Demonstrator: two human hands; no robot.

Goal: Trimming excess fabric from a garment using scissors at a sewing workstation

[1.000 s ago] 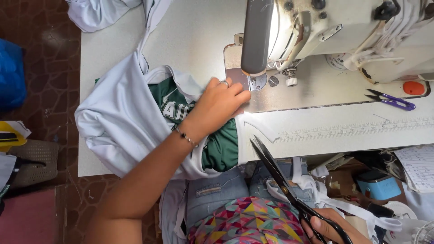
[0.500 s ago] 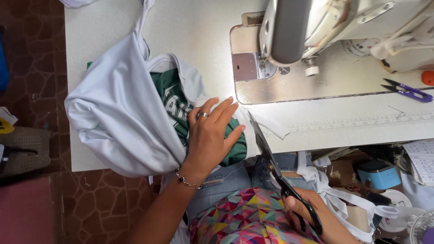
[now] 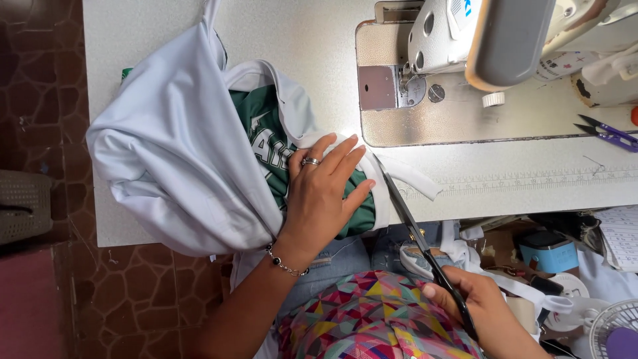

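The left hand (image 3: pixel 319 199) lay flat with its fingers spread, pressing down on a green jersey (image 3: pixel 272 143) and the white fabric trim (image 3: pixel 372 183) at its edge, near the front of the bench (image 3: pixel 133 26). A ring sat on one finger and a beaded bracelet circled the wrist. The right hand (image 3: pixel 482 309) was closed around the handles of long black scissors (image 3: pixel 415 233), down by the lap, with the blades reaching up to the trim just beside the left fingertips; whether the blades were apart could not be told. A pale grey-white garment (image 3: pixel 173 153) was bunched around the jersey and hung over the bench's front edge. Beyond the hands stood a white sewing machine (image 3: pixel 492 40) on its metal bed plate (image 3: pixel 465 113), the needle area well apart from the jersey. Small purple thread snips (image 3: pixel 608 133) lay at the right on the bench. Below the bench edge, a blue box (image 3: pixel 548 249) and a small fan (image 3: pixel 615 332) sat among clutter.
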